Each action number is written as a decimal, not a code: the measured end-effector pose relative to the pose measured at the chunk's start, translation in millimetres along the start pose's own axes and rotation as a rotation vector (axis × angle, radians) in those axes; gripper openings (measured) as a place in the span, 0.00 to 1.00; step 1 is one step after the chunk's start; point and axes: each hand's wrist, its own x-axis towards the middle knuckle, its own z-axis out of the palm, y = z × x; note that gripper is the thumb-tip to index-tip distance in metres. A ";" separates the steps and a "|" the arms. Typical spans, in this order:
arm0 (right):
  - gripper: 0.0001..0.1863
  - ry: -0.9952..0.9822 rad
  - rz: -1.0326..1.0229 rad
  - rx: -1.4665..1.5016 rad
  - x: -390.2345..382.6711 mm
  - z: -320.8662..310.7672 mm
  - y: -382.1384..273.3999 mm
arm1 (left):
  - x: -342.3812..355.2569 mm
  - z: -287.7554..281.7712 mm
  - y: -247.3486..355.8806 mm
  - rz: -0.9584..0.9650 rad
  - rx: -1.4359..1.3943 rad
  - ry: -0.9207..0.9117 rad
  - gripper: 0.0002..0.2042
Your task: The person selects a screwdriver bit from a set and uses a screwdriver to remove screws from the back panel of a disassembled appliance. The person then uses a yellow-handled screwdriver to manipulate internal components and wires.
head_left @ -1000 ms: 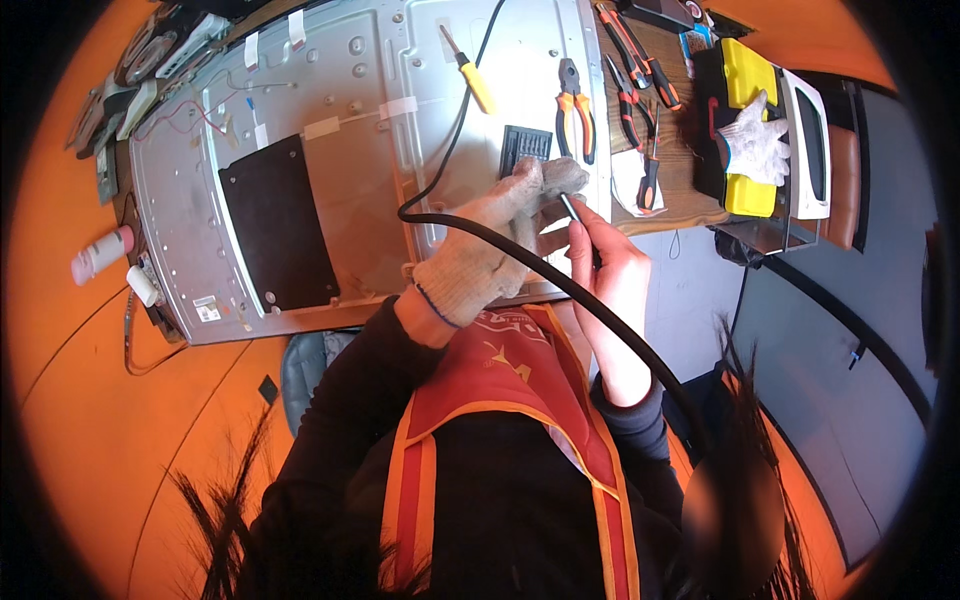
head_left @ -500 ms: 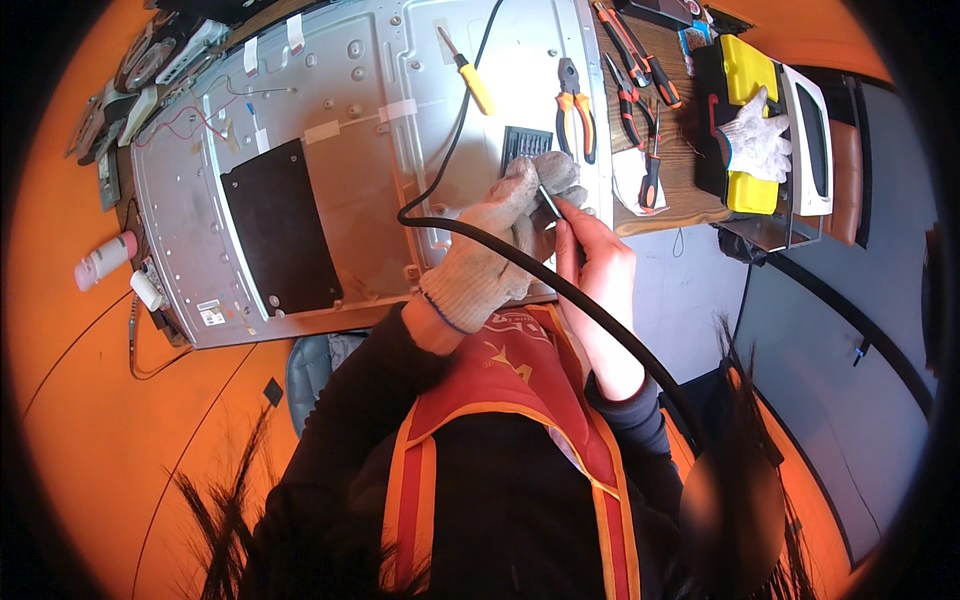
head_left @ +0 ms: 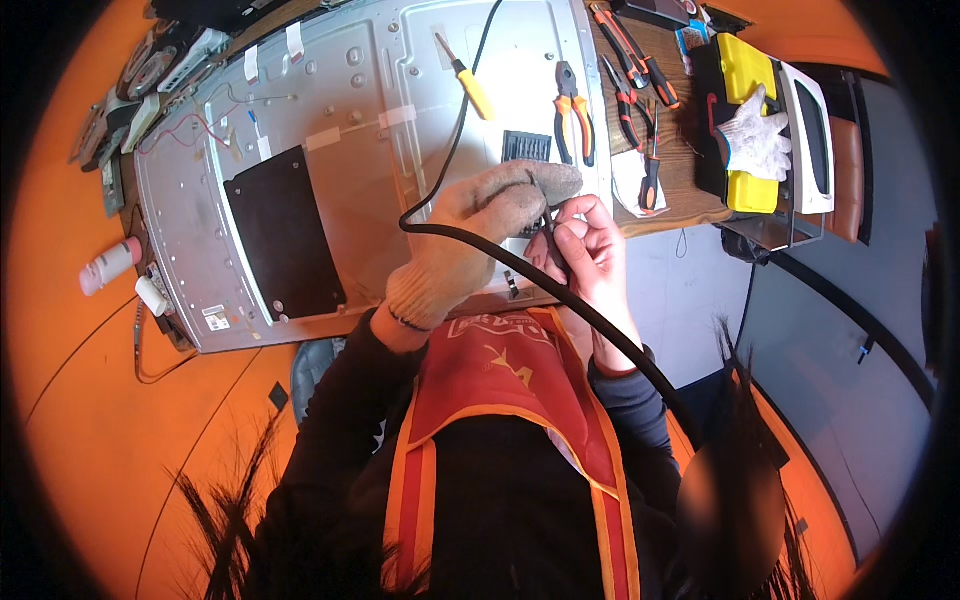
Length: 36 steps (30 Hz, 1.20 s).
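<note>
My left hand, in a whitish knit work glove, is closed with its fingertips around the upper part of a thin dark rod-like piece. My bare right hand pinches the same piece from the right, thumb against fingers. Its exact kind is too small to tell, and the fingers hide part of it. Just beyond the glove lies a small black case of bits on a large silver metal panel. Combination pliers with orange-black handles rest beside the case. A yellow-handled screwdriver lies farther left.
A thick black cable crosses in front of both hands. More orange-black hand tools lie on the wooden table at right, next to a yellow-black toolbox with a glove on it. A black plate is on the panel's left.
My left hand has drawn slightly left and its fingers have changed position. My right hand has turned, showing more of its fingers. The held piece stands more upright, and more of the case shows.
</note>
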 end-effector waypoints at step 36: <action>0.18 -0.167 -0.453 0.402 85.1 -10.6 -37.7 | -127.9 -138.6 -88.3 -0.021 0.223 0.957 0.18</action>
